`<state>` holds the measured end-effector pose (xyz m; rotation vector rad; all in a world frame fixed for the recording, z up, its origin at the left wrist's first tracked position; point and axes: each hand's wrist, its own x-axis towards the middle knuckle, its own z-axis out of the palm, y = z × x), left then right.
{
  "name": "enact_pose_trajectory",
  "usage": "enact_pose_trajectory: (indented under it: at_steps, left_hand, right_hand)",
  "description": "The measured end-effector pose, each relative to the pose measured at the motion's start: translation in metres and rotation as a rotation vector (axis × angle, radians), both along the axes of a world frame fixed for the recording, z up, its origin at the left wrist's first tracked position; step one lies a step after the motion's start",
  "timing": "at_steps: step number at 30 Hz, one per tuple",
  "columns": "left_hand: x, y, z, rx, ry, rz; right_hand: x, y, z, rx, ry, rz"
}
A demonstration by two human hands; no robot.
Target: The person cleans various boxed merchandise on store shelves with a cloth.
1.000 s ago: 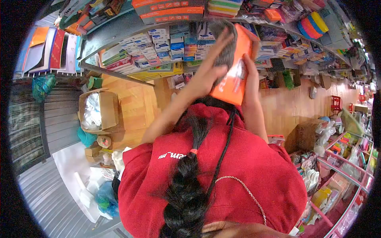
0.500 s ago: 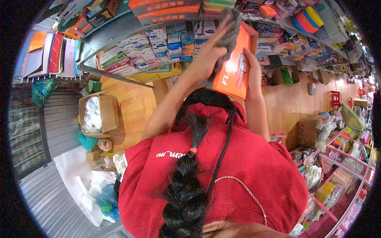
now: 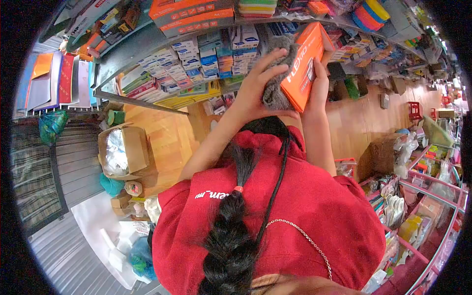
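An orange carton box (image 3: pixel 307 61) with "FLEX" lettering is tilted in front of me, below the shelf. My right hand (image 3: pixel 319 93) grips it along its right side, thumb on the printed face. Against the box's left side lies a dark grey fuzzy cloth (image 3: pixel 279 100). My left hand (image 3: pixel 260 86) is wrapped round this cloth, fingers over its upper part and thumb stretched under the box's lower edge. The cloth covers part of the box's left side.
A shelf ahead holds stacked orange boxes (image 3: pixel 191 14), small blue-and-white boxes (image 3: pixel 209 61) and colourful sponge-like blocks (image 3: pixel 371 14). On the wooden floor stands an open cardboard box (image 3: pixel 135 152). Display racks (image 3: pixel 418 191) with packaged goods are on the right.
My left hand and the cloth have moved down along the box's left side. The box has tilted further to the right, and my right hand still holds it.
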<state>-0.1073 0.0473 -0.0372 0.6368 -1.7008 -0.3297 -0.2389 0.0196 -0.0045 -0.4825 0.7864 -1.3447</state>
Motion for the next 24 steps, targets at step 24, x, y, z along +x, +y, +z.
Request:
enact_pose_trajectory:
  at_steps: [24]
  left_hand:
    - [-0.036,-0.001,-0.023,-0.044,0.443,0.025]
  right_hand:
    - [-0.004,0.006,0.016,0.05,-0.024,0.004]
